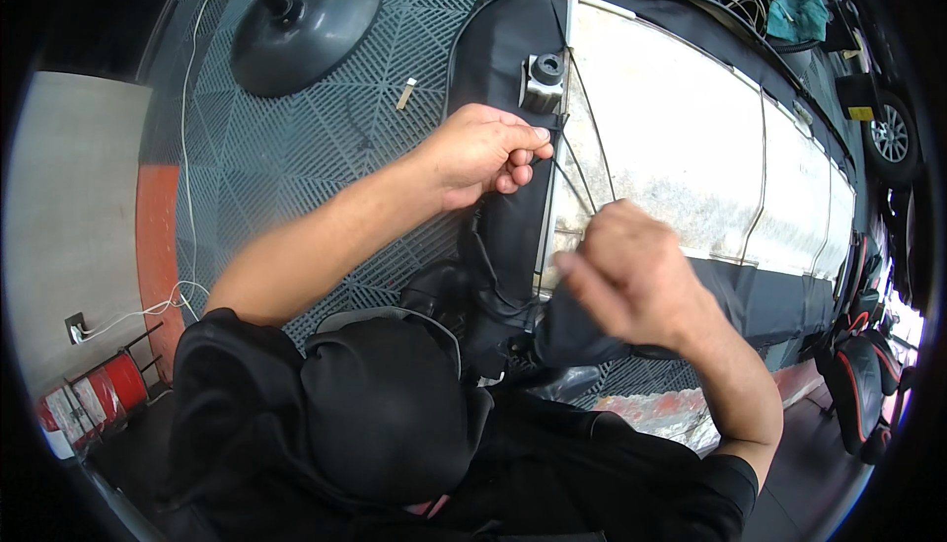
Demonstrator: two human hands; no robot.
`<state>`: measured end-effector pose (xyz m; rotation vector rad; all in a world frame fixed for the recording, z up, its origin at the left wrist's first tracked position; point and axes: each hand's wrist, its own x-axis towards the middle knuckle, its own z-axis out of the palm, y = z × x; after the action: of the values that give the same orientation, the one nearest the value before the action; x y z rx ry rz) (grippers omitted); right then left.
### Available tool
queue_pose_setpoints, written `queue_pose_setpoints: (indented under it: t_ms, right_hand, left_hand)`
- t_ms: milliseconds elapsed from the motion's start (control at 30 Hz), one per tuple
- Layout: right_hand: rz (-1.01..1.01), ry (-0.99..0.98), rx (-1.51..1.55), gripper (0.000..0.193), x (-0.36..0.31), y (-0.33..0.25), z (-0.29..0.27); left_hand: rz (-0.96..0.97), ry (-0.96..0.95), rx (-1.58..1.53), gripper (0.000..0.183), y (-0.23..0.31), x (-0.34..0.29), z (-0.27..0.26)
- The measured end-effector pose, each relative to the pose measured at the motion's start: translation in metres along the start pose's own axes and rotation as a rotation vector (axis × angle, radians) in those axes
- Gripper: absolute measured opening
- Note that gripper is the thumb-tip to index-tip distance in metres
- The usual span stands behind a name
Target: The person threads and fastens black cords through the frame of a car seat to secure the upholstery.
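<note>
I see my left hand (483, 152) pinching the black cover (508, 236) edge; right hand (621, 271) curled, grip unclear. Silvery panel (681, 138) runs nine to three o'clock.

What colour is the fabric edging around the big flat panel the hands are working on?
Black: the fabric edging borders a silvery, mottled panel. It shows best in the head view.

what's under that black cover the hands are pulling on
A pale, mottled panel shows where the black cover is open, crossed by thin wires. The left hand grips the cover's edge; whatever lies beneath the covered rim is hidden.
</note>
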<state>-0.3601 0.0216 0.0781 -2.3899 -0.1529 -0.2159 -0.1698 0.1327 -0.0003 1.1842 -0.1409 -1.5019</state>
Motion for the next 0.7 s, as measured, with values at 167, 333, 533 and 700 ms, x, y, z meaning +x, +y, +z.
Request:
queue_pose_setpoints:
  t_ms: [167,333,533,700]
  right_hand:
    - [-0.029,0.055,0.14,0.032,0.042,-0.014,0.008]
    - [0.339,0.197,0.436,0.041,0.081,0.02,-0.009]
    - [0.759,0.422,0.878,0.035,0.101,0.102,-0.01]
    - [0.474,0.654,0.439,0.031,0.098,0.113,-0.006]
  left_hand:
    - [0.072,0.067,-0.035,0.017,-0.013,0.003,0.01]
    - [0.287,0.091,0.582,0.02,-0.01,-0.009,0.017]
    - [0.423,0.104,0.739,0.025,-0.011,-0.009,0.018]
    - [0.319,0.205,0.55,0.024,-0.005,0.0,0.019]
